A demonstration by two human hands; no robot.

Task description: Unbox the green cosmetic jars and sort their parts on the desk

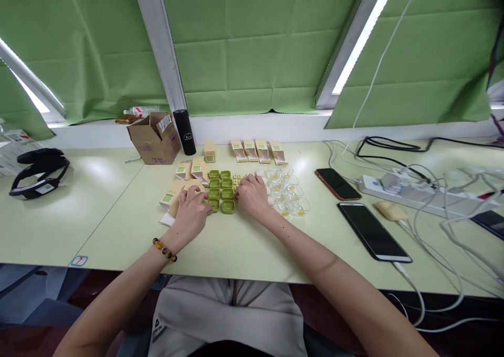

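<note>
Two columns of small green square cups [228, 206] stand in the middle of the table. My left hand [191, 210] is at their left side, fingers bent and apart, thumb and fingertips close to the near-left cups; nothing shows in its grasp. My right hand [252, 193] is on the other side, its fingers curled down and pressed together. Its fingertips and whatever they may hold are hidden. Small yellowish pieces [236, 180] lie just beyond it. Clear plastic pieces with yellow marks [293, 189] are grouped to its right. Beige cartons [168, 198] lie beside my left hand.
More beige cartons [262, 151] line the back, near a black bottle [185, 132] and a cardboard box [155, 142]. At right are two phones [374, 231], a power strip [421, 197] and tangled cables. A black headset [39, 173] lies at far left.
</note>
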